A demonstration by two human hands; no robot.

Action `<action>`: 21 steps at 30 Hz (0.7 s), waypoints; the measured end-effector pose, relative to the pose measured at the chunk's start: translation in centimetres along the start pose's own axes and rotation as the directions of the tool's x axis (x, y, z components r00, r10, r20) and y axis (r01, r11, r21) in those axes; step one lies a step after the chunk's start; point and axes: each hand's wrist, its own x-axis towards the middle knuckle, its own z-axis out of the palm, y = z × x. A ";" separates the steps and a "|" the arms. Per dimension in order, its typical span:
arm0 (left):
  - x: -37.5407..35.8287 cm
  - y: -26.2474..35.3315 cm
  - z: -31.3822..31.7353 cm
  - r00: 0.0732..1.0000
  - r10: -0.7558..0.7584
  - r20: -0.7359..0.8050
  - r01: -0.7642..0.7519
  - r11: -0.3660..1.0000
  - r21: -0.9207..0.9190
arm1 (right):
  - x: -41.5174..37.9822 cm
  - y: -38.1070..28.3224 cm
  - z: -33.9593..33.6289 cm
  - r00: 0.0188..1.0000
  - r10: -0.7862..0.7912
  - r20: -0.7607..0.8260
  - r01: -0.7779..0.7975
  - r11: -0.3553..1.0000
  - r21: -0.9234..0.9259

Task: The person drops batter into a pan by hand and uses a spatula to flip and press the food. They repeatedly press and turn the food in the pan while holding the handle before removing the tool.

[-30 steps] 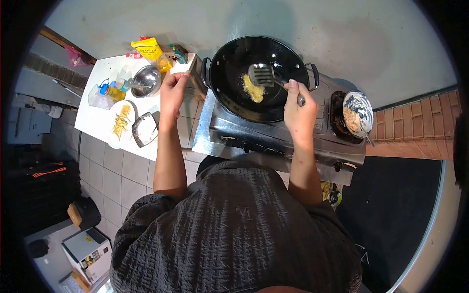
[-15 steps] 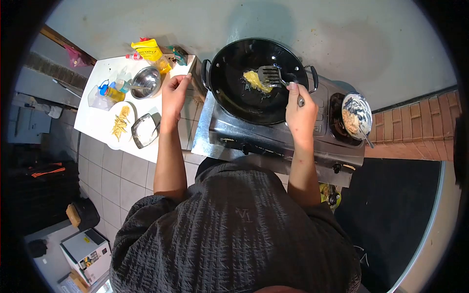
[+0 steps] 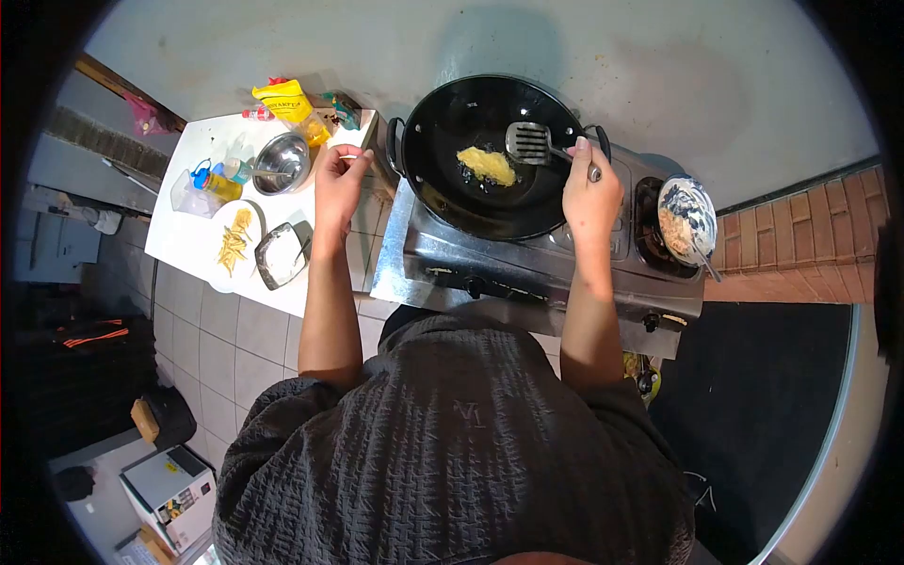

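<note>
My right hand grips the handle of a slotted metal spatula, its head held over the right part of a large black wok. Left of the spatula head, apart from it, a yellow battered piece of food lies in bubbling oil on the wok's bottom. Beside the wok's left handle, my left hand hovers near the white table's edge. Its fingers are curled, with thumb and forefinger close together, and nothing shows in them.
On the gas stove, right of the wok, stands a bowl of pale mixture with a utensil. The white table holds a steel bowl, a plate of fried strips, a dish of white powder, bottles and a yellow bag.
My right hand and the spatula have shifted right, and the spatula has come away from the food. The food now lies slightly further left. My left hand has barely moved.
</note>
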 end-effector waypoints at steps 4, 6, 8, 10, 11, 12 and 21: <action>0.2 -1.1 0.2 0.999 0.033 0.027 -0.032 0.998 -0.055 | 1.1 0.9 0.9 1.000 0.004 -0.003 -0.004 0.999 -0.045; 0.3 -1.2 0.2 0.999 0.026 0.045 -0.023 0.998 -0.057 | 0.9 0.8 1.1 0.999 0.035 0.004 -0.035 0.999 -0.029; 0.2 -1.2 0.2 0.998 0.017 0.056 -0.013 0.998 -0.059 | 0.7 0.7 1.3 0.993 0.110 0.045 -0.110 0.994 -0.002; 0.2 -0.9 0.1 0.998 -0.010 0.058 0.012 0.999 -0.037 | 0.5 0.4 1.0 0.984 0.169 0.061 -0.171 0.985 0.019; 0.2 -0.7 0.0 0.998 -0.011 0.056 0.013 0.999 -0.035 | 0.3 0.2 0.8 0.971 0.229 0.076 -0.232 0.972 0.036; 0.1 -0.6 0.0 0.999 0.004 0.045 -0.004 1.000 -0.012 | 0.1 0.2 0.7 0.970 0.230 0.078 -0.233 0.972 0.036; 0.1 -0.2 -0.1 1.000 -0.007 0.019 0.007 1.000 -0.001 | -2.4 -1.1 -2.1 0.975 0.211 0.069 -0.219 0.965 0.141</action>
